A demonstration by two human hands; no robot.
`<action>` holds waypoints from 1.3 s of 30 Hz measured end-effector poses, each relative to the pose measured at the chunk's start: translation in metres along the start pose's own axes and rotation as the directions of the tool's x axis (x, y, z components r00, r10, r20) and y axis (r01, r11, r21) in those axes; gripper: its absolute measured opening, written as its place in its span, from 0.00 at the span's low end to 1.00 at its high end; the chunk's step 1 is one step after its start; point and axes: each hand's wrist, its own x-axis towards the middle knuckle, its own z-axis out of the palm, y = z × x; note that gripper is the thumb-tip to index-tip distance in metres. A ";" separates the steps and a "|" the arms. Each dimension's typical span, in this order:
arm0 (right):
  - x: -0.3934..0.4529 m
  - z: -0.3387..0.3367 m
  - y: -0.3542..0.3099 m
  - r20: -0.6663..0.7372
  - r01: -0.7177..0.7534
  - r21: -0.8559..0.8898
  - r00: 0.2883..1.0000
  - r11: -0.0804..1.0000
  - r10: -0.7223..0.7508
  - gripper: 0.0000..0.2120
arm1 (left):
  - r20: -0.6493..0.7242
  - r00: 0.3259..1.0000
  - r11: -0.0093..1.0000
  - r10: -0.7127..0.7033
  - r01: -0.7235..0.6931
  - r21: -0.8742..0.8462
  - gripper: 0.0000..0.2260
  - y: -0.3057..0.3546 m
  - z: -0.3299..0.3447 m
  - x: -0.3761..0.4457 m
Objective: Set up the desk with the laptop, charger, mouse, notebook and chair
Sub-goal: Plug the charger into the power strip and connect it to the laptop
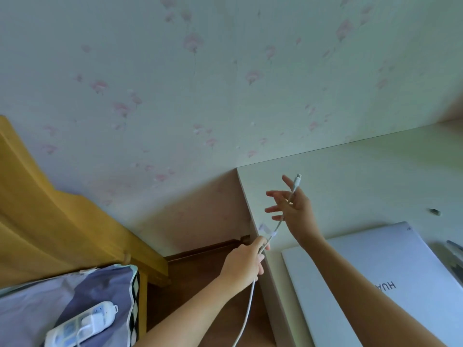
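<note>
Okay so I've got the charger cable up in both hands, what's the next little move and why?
Probably bring the connector tip down toward the closed laptop and find its port. The right hand holds the white cable near that free end, the left hand grips it lower down, and the charger looks already plugged into the power strip.

Left hand [246,262] curled low; right hand [292,205] raised, fingers spread.

One laptop [370,279], one charger cable [250,296], one power strip [82,324], two hands.
</note>
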 end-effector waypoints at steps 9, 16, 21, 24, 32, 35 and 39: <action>-0.031 0.009 0.040 0.002 -0.155 0.003 0.988 0.988 0.155 0.13 | -0.337 0.937 0.893 -0.095 -0.070 -0.445 0.14 0.013 -0.025 0.015; -0.043 0.004 0.060 0.026 -0.045 -0.131 0.998 0.990 0.049 0.12 | -0.321 0.944 0.906 0.079 -0.202 -0.372 0.09 0.067 -0.007 0.039; -0.045 -0.033 0.083 0.163 0.169 -0.652 0.983 0.739 -0.081 0.16 | -0.432 0.890 0.951 0.146 -0.247 -0.187 0.08 0.050 0.009 0.032; -0.046 -0.061 0.102 0.359 0.391 -0.843 0.920 0.370 -0.156 0.29 | -0.347 0.889 0.955 0.297 -0.275 0.113 0.11 0.028 0.012 0.027; -0.045 -0.084 0.131 0.435 0.451 -0.860 0.892 0.237 -0.121 0.37 | -0.170 0.947 0.943 0.272 -0.226 0.245 0.23 -0.010 0.051 0.028; -0.046 -0.082 0.135 0.429 0.457 -0.860 0.888 0.226 -0.163 0.37 | -0.177 0.947 0.945 0.269 -0.223 0.240 0.22 -0.014 0.065 0.023; -0.045 -0.081 0.138 0.432 0.467 -0.858 0.881 0.215 -0.192 0.36 | -0.293 0.937 0.980 0.193 -0.169 0.107 0.09 -0.011 0.065 0.019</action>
